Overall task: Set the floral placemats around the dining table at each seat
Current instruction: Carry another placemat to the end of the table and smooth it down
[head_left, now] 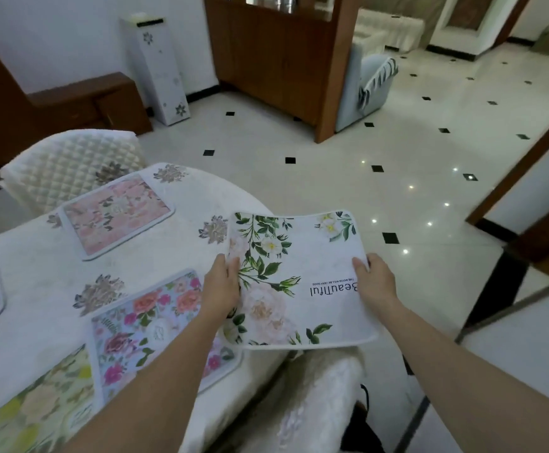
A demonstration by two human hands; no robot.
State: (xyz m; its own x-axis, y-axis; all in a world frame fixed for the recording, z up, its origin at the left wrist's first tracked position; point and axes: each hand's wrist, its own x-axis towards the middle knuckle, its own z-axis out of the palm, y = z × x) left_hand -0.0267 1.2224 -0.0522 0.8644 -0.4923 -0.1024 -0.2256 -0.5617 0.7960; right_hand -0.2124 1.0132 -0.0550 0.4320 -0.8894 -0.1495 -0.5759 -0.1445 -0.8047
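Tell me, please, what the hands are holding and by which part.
Both hold the white floral placemat printed "Beautiful": the left hand has its grip on the mat's left edge, the right hand on its right edge.

Both hands, left hand and right hand, grip a white placemat (green-leaved) beyond the desk edge.
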